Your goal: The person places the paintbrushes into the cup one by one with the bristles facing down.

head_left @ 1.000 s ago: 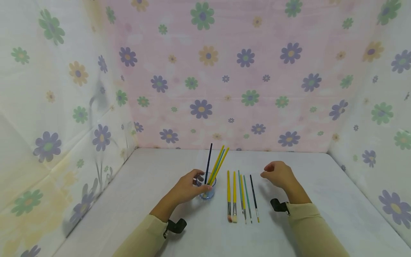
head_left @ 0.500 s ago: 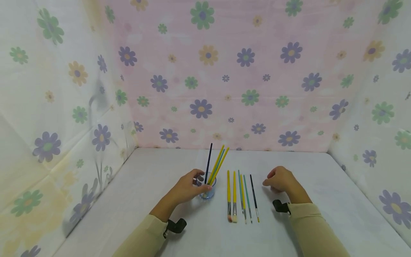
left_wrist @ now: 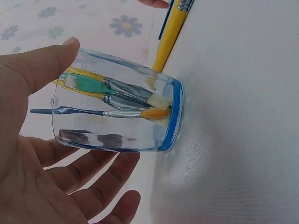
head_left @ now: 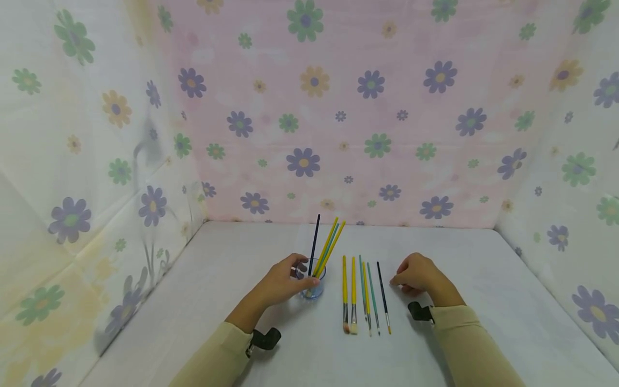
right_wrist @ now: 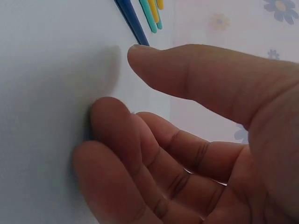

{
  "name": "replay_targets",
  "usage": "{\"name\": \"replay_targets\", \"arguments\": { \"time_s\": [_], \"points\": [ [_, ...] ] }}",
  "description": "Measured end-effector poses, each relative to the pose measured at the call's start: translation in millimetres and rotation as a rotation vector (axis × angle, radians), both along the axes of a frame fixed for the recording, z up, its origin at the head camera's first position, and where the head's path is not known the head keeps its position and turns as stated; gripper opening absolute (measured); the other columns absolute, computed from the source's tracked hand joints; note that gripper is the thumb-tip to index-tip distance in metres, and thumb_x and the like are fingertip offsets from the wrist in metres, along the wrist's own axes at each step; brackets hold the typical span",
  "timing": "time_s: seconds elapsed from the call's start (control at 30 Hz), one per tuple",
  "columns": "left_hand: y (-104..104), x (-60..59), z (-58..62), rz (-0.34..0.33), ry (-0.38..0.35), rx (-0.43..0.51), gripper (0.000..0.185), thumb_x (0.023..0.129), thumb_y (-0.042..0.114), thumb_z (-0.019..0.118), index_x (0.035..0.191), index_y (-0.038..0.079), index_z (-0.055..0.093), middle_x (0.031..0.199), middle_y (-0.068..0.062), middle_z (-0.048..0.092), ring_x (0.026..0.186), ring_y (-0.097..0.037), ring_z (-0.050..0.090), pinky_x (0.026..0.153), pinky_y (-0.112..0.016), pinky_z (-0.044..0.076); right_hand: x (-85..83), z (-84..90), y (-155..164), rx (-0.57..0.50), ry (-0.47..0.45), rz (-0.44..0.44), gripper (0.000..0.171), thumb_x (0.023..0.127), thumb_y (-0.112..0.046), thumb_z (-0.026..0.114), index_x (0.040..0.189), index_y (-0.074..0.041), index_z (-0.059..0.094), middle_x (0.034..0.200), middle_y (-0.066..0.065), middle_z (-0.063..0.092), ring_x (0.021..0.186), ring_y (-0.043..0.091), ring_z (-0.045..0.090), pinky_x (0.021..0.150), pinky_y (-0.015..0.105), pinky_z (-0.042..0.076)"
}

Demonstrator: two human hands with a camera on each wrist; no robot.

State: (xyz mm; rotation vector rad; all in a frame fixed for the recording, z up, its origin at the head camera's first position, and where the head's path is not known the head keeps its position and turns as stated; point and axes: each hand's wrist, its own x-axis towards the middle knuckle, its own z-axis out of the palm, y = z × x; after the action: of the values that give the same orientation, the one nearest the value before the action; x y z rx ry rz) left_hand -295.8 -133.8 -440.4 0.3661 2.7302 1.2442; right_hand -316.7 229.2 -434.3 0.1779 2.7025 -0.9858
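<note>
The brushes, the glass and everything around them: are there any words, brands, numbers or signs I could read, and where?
None can be read in any view.
Glass: no lettering seen.
Paintbrushes lying in a row: any print on the handles is too small to make out.
Flowered backdrop: printed flowers, no lettering seen.

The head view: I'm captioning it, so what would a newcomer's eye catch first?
Probably the flowered backdrop behind the white table. Next, the clear cup of leaning brushes that the left hand holds, then the six loose brushes in a row between cup and right hand.
</note>
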Motion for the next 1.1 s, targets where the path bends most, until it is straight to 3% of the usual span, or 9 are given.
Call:
{"name": "replay_targets", "arguments": {
  "time_s": [0.7, 1.1],
  "points": [
    [0.9, 1.9, 1.8, 0.002, -0.001, -0.005, 0.072, 0.086, 0.054, 0.080, 0.143, 0.017, 0.054, 0.130, -0.005, 0.066, 0.122, -0.025, 0.062, 0.099, -0.053, 0.055, -1.9, -2.5, -13.2, -0.016, -0.008, 0.017, 0.030, 0.083, -0.018, 0.085, 0.098, -0.001, 0.065, 0.079, 0.011, 0.070, 0.066, 0.020, 0.069, 0.060, 0.031, 0.060],
    [1.2, 3.8, 2.8, 0.004, -0.008, -0.008, 0.074, 0.087, 0.055, 0.078, 0.146, 0.017, 0.053, 0.132, -0.005, 0.065, 0.123, -0.027, 0.062, 0.100, -0.054, 0.055, -1.3, -5.7, -20.0, -0.040, -0.022, 0.016, 0.033, 0.087, -0.023, 0.083, 0.102, -0.001, 0.064, 0.088, 0.012, 0.068, 0.067, 0.020, 0.070, 0.059, 0.031, 0.060]
  ]
}}
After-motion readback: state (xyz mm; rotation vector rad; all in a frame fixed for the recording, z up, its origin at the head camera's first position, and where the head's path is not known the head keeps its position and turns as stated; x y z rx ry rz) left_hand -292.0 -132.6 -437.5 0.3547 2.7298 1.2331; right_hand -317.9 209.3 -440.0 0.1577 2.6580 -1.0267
